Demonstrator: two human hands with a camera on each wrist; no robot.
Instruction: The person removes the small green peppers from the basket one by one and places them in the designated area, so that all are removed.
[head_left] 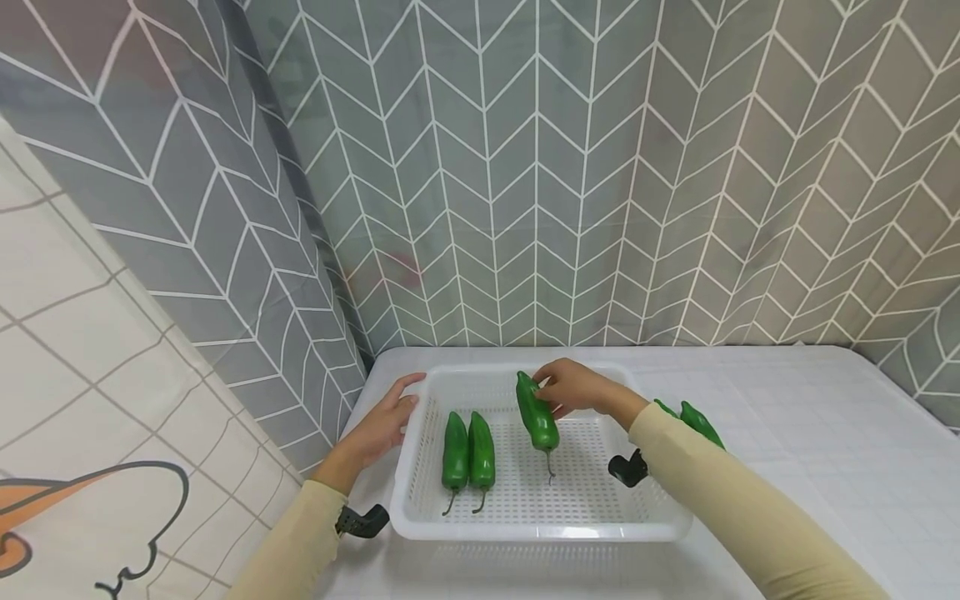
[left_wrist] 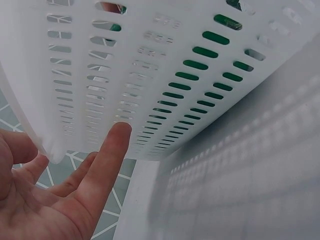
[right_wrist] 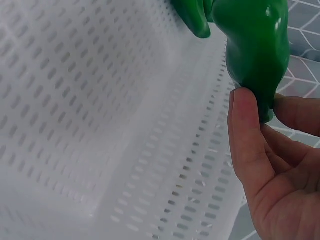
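My right hand (head_left: 581, 388) pinches a long green pepper (head_left: 537, 415) near its tip, above the white plastic basket (head_left: 540, 532). The pepper's thin stem points toward me. In the right wrist view, thumb and fingers (right_wrist: 246, 125) press on the narrow end of the pepper (right_wrist: 260, 47). Two more green peppers (head_left: 455, 454) lie side by side in the left part of the basket, stems toward me. My left hand (head_left: 381, 429) rests at the basket's left side; in the left wrist view, its extended finger (left_wrist: 114, 147) touches the slotted outer wall (left_wrist: 75, 75).
More green peppers (head_left: 701, 423) lie on the white-covered table (head_left: 817, 450) right of the basket, partly hidden by my right sleeve (head_left: 738, 500). A grey chevron-patterned curtain (head_left: 525, 175) hangs behind the table. Each wrist carries a black camera mount (head_left: 363, 522).
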